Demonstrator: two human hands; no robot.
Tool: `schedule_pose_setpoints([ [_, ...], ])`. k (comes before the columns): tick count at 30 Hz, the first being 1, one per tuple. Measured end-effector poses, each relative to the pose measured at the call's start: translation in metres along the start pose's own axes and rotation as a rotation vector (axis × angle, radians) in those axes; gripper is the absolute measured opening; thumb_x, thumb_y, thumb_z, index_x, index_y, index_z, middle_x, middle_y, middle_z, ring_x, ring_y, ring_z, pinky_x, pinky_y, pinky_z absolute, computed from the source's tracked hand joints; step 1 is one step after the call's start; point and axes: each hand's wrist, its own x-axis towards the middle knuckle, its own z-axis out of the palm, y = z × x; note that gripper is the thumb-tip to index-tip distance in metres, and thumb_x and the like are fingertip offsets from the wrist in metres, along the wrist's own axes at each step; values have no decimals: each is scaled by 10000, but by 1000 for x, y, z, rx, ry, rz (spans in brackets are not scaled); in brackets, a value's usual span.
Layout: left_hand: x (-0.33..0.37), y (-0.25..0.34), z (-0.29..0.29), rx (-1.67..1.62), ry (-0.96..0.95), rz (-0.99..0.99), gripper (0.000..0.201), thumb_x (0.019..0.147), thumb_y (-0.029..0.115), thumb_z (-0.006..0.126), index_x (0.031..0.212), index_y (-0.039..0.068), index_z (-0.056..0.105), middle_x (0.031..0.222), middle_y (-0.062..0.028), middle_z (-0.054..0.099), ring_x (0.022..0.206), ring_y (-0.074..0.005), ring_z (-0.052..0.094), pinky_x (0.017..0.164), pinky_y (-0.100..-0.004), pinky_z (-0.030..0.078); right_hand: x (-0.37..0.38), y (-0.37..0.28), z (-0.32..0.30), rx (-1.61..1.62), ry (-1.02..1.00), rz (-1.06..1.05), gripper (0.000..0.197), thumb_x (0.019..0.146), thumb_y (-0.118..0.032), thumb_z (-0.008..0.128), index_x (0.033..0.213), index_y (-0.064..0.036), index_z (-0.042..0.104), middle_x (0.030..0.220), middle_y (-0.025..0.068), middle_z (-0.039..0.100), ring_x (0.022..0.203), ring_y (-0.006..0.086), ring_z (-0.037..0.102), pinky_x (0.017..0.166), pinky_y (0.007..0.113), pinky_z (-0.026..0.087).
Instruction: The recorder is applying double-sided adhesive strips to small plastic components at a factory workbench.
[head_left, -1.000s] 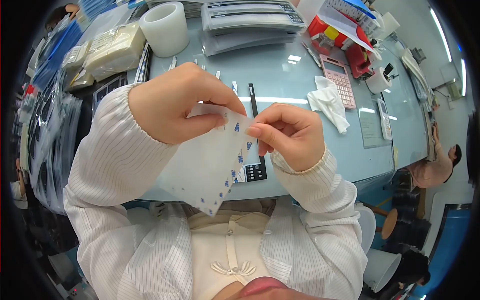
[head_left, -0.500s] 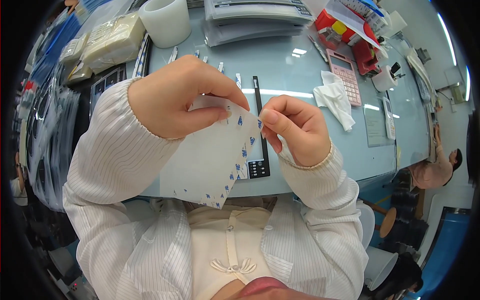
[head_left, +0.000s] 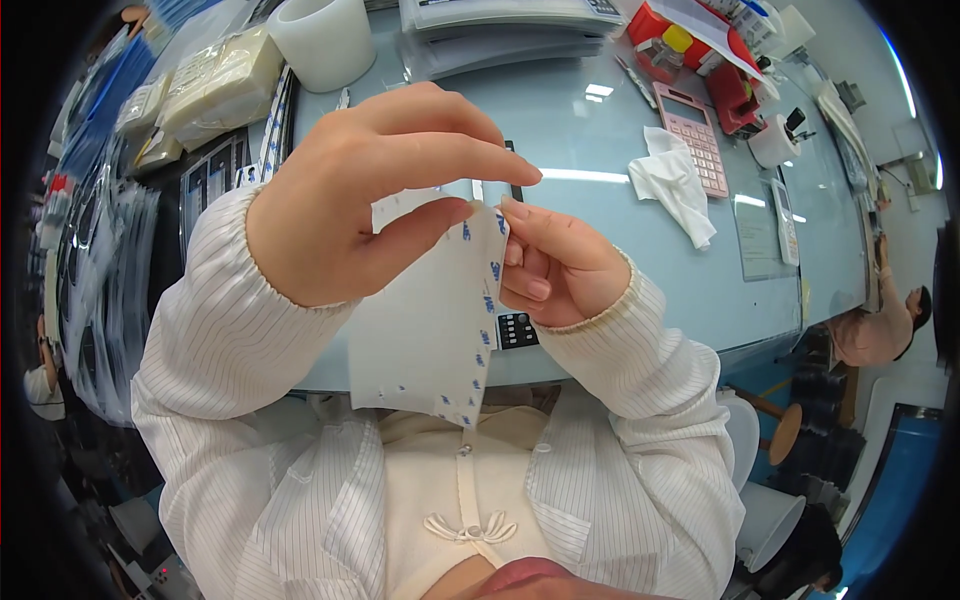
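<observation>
A thin white sheet (head_left: pixel 420 320) with blue printed marks along its right and lower edges hangs in front of me over the table's near edge. My right hand (head_left: pixel 565 265) pinches its upper right corner between thumb and fingers. My left hand (head_left: pixel 370 190) is open, with thumb and index finger apart and the index stretched above that corner. Its thumb tip is close to the sheet's top edge; whether it touches I cannot tell. Behind the sheet, partly hidden, lies a black frame-like panel (head_left: pixel 518 330) with a small block of keys.
A white roll (head_left: pixel 325 45) and a wrapped bundle (head_left: pixel 220 85) stand at the far left, beside piled clear sleeves (head_left: pixel 105 290). Stacked panels (head_left: pixel 510 45) lie at the back. To the right are a crumpled tissue (head_left: pixel 672 190), a pink calculator (head_left: pixel 690 130) and a yellow-capped bottle (head_left: pixel 668 55).
The left hand's index finger has lifted away from its thumb and the sheet. The right hand has shifted left with the corner, and the sheet now hangs more upright.
</observation>
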Motion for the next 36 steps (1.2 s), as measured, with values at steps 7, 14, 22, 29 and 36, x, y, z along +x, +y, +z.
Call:
schedule_pose_setpoints([
  [7,-4,2,5,-100,-6,-72,276,746,-56,748,1001,48,735,1021,-113,636,879,-229,648,746,-304,525,2,4,1,97,-120,-35,280,1061,-257,443,940,-54,594,784,3,616,512,70,449,483,210,367],
  [14,-7,2,9,-107,67,-75,162,741,-15,785,867,29,693,971,-115,648,897,-241,638,771,-318,515,7,4,5,73,-60,-33,270,1020,-309,550,892,-77,600,768,-16,588,564,75,473,527,239,360],
  [22,-7,50,-46,365,24,19,160,744,-29,744,873,3,655,1012,-154,658,978,-316,639,864,-373,501,43,-14,-14,-336,309,-129,227,970,-229,594,916,-15,649,737,-7,576,546,65,433,503,232,331],
  [29,-18,80,-98,435,-239,115,211,803,48,700,1002,-13,672,1063,-221,665,1036,-400,636,890,-520,492,73,-45,-61,-893,549,-247,223,908,-242,690,901,-20,672,687,-15,557,586,59,461,519,225,333],
  [36,-12,66,-64,434,-86,66,207,761,44,739,953,-2,677,1017,-197,674,984,-342,655,878,-479,490,82,-41,-64,-1427,582,-449,243,948,-240,633,954,-15,724,773,31,647,645,95,529,604,255,422],
])
